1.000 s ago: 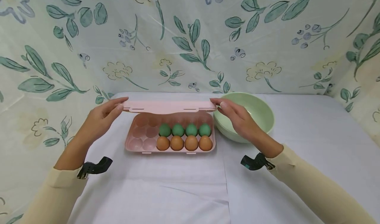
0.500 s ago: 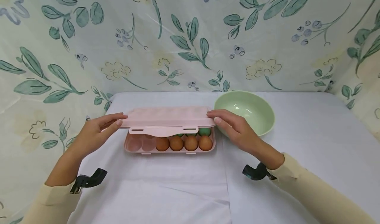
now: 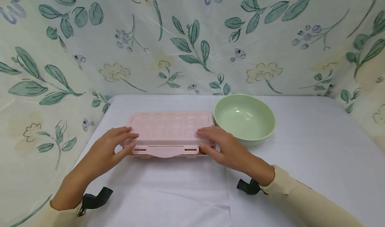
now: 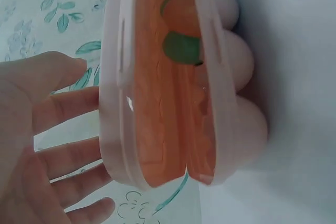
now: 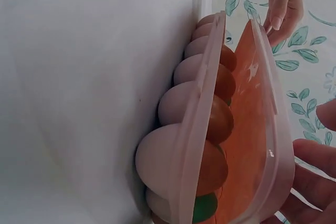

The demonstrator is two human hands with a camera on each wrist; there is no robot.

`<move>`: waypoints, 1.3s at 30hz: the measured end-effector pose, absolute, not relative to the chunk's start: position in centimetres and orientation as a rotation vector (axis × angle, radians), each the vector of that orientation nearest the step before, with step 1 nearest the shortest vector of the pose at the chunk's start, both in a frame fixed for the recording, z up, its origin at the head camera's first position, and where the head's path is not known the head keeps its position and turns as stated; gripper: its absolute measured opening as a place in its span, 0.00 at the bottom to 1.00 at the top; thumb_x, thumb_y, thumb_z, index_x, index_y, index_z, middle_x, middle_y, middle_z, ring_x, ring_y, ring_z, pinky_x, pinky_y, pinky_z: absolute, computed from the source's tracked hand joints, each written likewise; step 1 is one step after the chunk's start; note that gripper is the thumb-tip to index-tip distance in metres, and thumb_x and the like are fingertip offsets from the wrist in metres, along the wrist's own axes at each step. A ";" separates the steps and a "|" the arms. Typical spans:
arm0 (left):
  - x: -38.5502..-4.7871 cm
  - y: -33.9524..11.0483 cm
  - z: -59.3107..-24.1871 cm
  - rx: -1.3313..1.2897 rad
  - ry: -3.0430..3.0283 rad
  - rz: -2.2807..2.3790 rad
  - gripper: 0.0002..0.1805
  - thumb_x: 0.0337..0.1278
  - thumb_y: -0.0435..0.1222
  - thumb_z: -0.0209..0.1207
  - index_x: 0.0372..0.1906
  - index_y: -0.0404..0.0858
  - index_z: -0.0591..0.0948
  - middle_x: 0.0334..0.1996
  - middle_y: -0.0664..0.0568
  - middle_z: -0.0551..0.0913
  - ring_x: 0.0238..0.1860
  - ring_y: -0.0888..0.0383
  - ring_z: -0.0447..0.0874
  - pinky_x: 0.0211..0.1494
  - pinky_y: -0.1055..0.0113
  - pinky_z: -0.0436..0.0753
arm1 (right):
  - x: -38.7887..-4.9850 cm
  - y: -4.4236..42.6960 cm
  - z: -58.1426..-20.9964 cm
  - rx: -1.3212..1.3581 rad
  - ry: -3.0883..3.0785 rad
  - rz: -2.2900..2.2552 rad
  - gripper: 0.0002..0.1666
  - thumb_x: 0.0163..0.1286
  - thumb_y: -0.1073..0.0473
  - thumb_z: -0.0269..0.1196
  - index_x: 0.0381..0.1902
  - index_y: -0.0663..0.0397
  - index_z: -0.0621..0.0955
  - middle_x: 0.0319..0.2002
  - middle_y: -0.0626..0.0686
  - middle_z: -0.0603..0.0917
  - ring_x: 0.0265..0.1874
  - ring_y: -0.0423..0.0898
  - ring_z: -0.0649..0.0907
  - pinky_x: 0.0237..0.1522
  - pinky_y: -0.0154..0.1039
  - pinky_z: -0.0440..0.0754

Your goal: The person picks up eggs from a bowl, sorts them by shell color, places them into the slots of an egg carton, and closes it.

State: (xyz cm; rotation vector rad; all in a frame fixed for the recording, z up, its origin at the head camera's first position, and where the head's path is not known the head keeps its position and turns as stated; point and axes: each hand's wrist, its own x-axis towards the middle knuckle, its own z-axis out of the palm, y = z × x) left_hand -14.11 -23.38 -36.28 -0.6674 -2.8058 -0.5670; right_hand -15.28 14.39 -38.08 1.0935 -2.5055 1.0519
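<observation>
A pink plastic egg carton (image 3: 171,128) lies on the white cloth, its lid lowered almost onto the tray. My left hand (image 3: 102,153) touches the lid's left end with extended fingers, thumb near the front corner. On the right end lie the fingers of my right hand (image 3: 230,150), the thumb by the front edge. Through the gap under the lid, the right wrist view shows brown eggs (image 5: 220,119) and a green egg (image 5: 206,206) in the cups. A green egg (image 4: 181,48) also shows inside in the left wrist view. Most of the eggs are hidden from above.
A light green bowl (image 3: 246,120) stands right behind my right hand, close to the carton's right side. White cloth (image 3: 168,193) covers the table. A patterned fabric backdrop (image 3: 180,36) rises behind its far edge.
The carton's lid has swung down toward me from raised, covering the green and brown eggs. Both hands have moved down and forward toward me with it. The bowl has stayed put.
</observation>
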 end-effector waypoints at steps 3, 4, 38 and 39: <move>-13.4 -22.6 -36.6 -0.695 -2.775 -0.510 0.19 0.57 0.41 0.65 0.54 0.43 0.83 0.59 0.43 0.76 0.62 0.42 0.69 0.58 0.41 0.73 | -15.0 13.9 -38.3 1.090 -2.538 0.989 0.24 0.67 0.56 0.63 0.60 0.52 0.78 0.61 0.50 0.76 0.40 0.36 0.78 0.35 0.31 0.80; -13.3 -22.5 -36.7 -0.703 -2.765 -0.493 0.20 0.56 0.41 0.66 0.54 0.43 0.83 0.59 0.44 0.77 0.62 0.43 0.70 0.58 0.42 0.73 | -15.0 13.8 -38.4 1.092 -2.547 0.969 0.24 0.67 0.55 0.63 0.60 0.52 0.77 0.61 0.50 0.76 0.39 0.35 0.78 0.36 0.31 0.80; -13.1 -21.8 -39.6 -0.711 -2.766 -0.259 0.33 0.42 0.42 0.74 0.59 0.43 0.79 0.50 0.48 0.78 0.55 0.49 0.71 0.51 0.51 0.81 | -14.7 11.2 -39.4 1.068 -2.730 0.461 0.36 0.56 0.49 0.73 0.62 0.51 0.77 0.62 0.54 0.75 0.56 0.48 0.75 0.58 0.42 0.75; -13.1 -21.8 -39.7 -0.715 -2.761 -0.250 0.34 0.42 0.42 0.74 0.60 0.43 0.79 0.49 0.48 0.78 0.54 0.49 0.72 0.51 0.51 0.81 | -14.7 11.2 -39.3 1.068 -2.734 0.457 0.36 0.56 0.49 0.73 0.62 0.51 0.77 0.62 0.54 0.75 0.55 0.48 0.75 0.57 0.42 0.76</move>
